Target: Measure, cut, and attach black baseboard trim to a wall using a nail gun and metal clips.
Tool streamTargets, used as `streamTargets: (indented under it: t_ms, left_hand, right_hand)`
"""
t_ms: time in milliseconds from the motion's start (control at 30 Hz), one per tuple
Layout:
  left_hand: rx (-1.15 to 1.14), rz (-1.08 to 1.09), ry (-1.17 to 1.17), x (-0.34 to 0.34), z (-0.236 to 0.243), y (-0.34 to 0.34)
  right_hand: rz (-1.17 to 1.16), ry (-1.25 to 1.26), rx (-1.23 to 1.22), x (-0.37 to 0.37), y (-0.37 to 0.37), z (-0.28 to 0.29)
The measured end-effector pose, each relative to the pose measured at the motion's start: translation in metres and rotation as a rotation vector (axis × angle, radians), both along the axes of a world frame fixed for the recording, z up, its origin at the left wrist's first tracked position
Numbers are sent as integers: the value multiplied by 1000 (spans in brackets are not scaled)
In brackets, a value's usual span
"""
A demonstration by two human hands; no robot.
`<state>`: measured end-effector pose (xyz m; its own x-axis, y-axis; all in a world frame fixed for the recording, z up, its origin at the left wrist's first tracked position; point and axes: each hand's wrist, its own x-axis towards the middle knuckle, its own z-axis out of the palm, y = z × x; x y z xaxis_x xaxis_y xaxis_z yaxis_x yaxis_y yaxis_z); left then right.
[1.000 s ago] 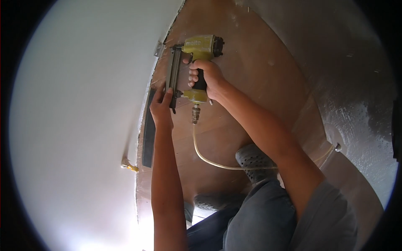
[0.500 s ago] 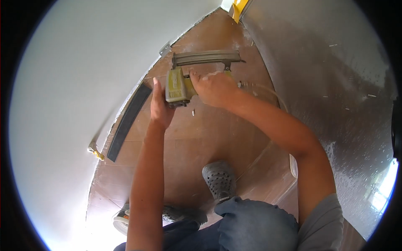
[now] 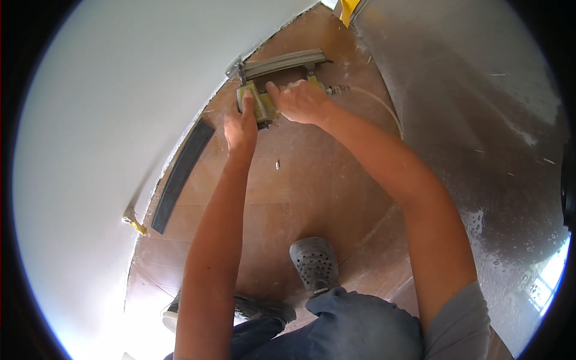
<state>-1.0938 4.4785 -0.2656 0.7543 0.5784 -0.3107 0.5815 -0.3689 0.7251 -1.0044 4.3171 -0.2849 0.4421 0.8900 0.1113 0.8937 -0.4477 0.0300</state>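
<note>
A yellow-green nail gun (image 3: 262, 111) is held sideways in both hands beside the white wall. My right hand (image 3: 302, 102) is closed around its handle, with an air hose (image 3: 381, 105) running off the handle's end to the right. My left hand (image 3: 241, 129) grips the body, its thumb lying along the near side. The long grey magazine (image 3: 282, 63) lies on the far side of my hands. The gun's nose is at a small metal bracket (image 3: 231, 67) at the foot of the wall; whether they touch I cannot tell.
A dark grey strip (image 3: 183, 175) lies along the left wall. Yellow-ended wires (image 3: 137, 225) stick out of that wall. A small pale piece (image 3: 278, 164) rests on the brown floor (image 3: 282, 198). A yellow object (image 3: 348, 11) stands in the far corner. A grey, dusty wall (image 3: 456, 90) rises at right.
Both hands have carried the nail gun farther away, and it has tilted, its nose end now by the bracket. My left thumb has come down onto the gun's body.
</note>
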Motion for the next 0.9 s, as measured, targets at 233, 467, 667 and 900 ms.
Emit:
streamTargets:
  t_ms: [233, 467, 667, 900]
  left_hand:
    - [-28, 71, -41, 2, 2, -3]
    - [-29, 65, -1, 7, -1, 1]
    - [-30, 61, 8, 9, -4, 4]
    - [-31, 50, -17, 9, -9, 8]
  right_hand:
    - [-68, 70, 47, -2, 2, -1]
    - [-173, 183, -87, 0, 7, 15]
    - [-188, 253, -118, 1, 7, 18]
    - [-173, 248, -106, 0, 9, 21]
